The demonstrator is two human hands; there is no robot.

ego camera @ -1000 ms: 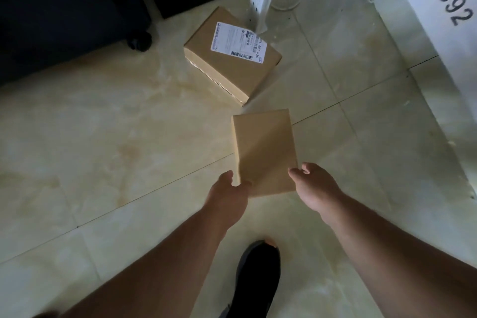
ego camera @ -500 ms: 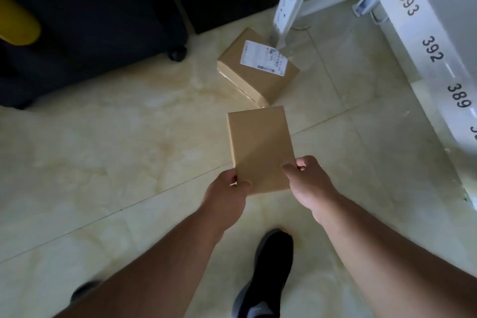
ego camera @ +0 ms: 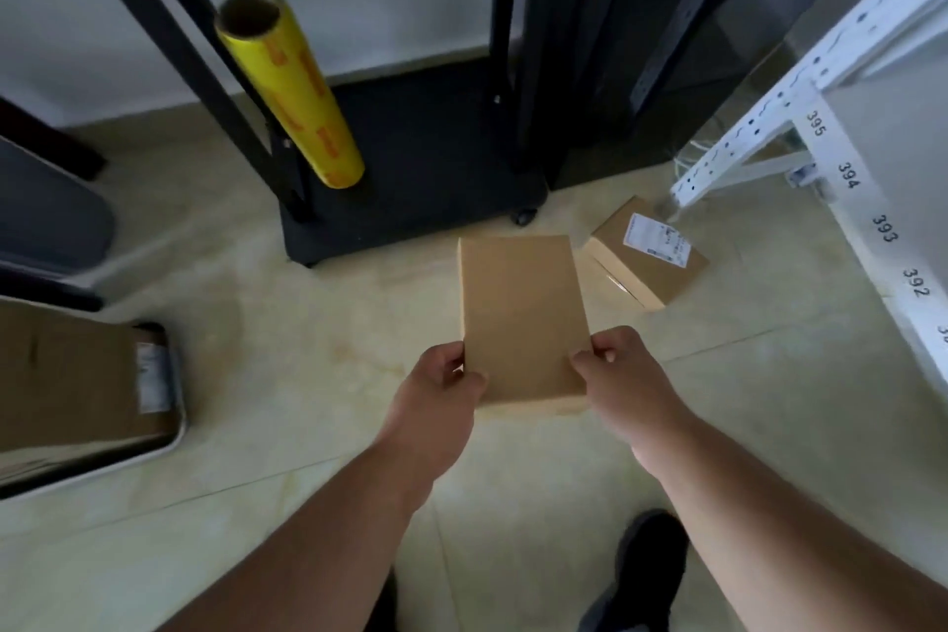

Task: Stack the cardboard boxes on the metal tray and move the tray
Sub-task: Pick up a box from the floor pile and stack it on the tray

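Note:
I hold a plain flat cardboard box [ego camera: 523, 313] in the air above the floor. My left hand [ego camera: 436, 393] grips its near left corner and my right hand [ego camera: 623, 385] grips its near right corner. A second cardboard box [ego camera: 647, 258] with a white shipping label lies on the floor beyond it, to the right. At the left edge, a metal tray [ego camera: 174, 431] sits on the floor with a large labelled cardboard box [ego camera: 77, 380] lying in it.
A black wheeled cart [ego camera: 410, 169] stands ahead, carrying a yellow roll of film [ego camera: 292, 87]. White numbered shelving [ego camera: 872, 200] runs along the right. My dark shoe [ego camera: 649, 570] is on the tiled floor below my right arm.
The plain box has been lifted off the floor in both hands. My view has risen and swung left, bringing the cart, yellow roll and tray with its box into sight.

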